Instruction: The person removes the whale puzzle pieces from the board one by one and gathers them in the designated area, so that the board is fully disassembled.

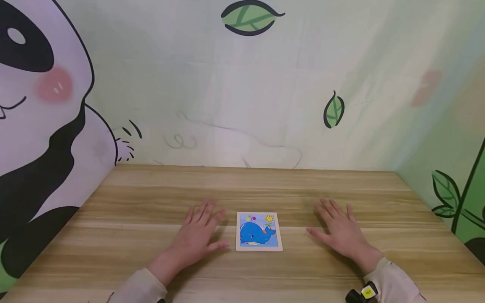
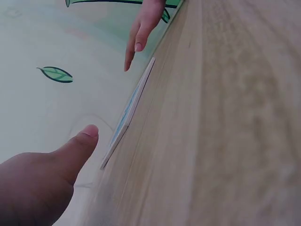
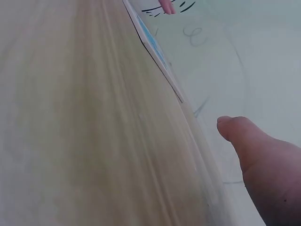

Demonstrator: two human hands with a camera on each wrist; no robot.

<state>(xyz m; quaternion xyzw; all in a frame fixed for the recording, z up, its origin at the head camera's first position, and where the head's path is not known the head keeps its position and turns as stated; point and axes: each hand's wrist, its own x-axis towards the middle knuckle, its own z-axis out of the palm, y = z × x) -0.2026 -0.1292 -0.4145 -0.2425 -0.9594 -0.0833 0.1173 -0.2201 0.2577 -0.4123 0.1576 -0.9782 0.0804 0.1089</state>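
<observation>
A square picture puzzle board [image 1: 259,232] with a pale wooden frame and a blue whale lies flat on the table, between the two hands. To its left the left hand [image 1: 198,235] has its fingers spread and its thumb toward the board, apart from it. The right hand [image 1: 340,231] is spread on the other side, a wider gap from the board. Neither hand holds anything. In the left wrist view the board [image 2: 128,115] appears edge-on past the left thumb [image 2: 80,148]. The right wrist view shows the board [image 3: 155,49] thin and slanted, beyond the right thumb [image 3: 249,139].
The wood-grain table [image 1: 189,181] meets a pale wall [image 1: 257,105] with painted leaves at its far edge. A large painted panda [image 1: 38,126] covers the left wall. On the right sleeve's wrist sits a small black device with a yellow label [image 1: 367,291].
</observation>
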